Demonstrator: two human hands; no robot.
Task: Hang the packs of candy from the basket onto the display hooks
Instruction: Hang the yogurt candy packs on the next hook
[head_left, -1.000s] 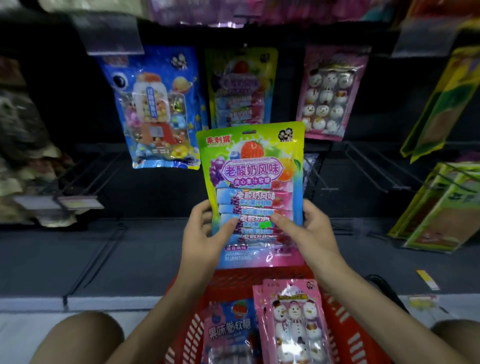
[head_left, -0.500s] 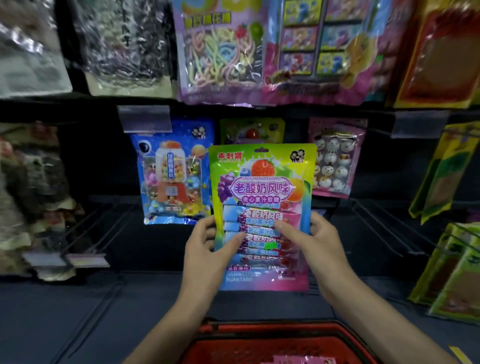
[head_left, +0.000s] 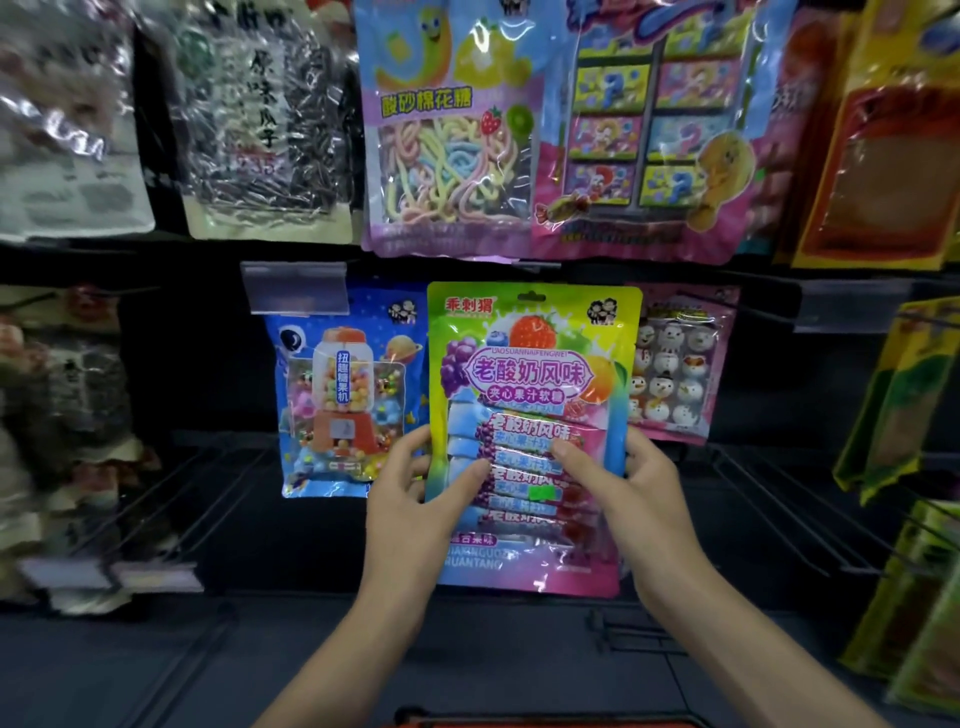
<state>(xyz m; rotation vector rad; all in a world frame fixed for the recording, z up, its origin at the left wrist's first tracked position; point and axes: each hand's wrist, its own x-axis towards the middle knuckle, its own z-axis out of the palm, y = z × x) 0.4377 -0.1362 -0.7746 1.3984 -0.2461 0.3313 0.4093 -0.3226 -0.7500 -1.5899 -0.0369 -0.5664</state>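
We have raised the fruit candy pack (head_left: 530, 374) to the hanging row, between the blue gumball pack (head_left: 337, 395) and the snowman pack (head_left: 680, 364). Our left hand (head_left: 415, 499) and right hand (head_left: 628, 488) grip its sides, thumbs in front; hanging it looks next.

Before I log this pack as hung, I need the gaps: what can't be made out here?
Head view only.
Display hook: hidden behind the held candy pack; whether it is threaded is unclear.
Red basket: cut off by the bottom edge; contents unseen.
Far-left packs: blurred, unreadable.
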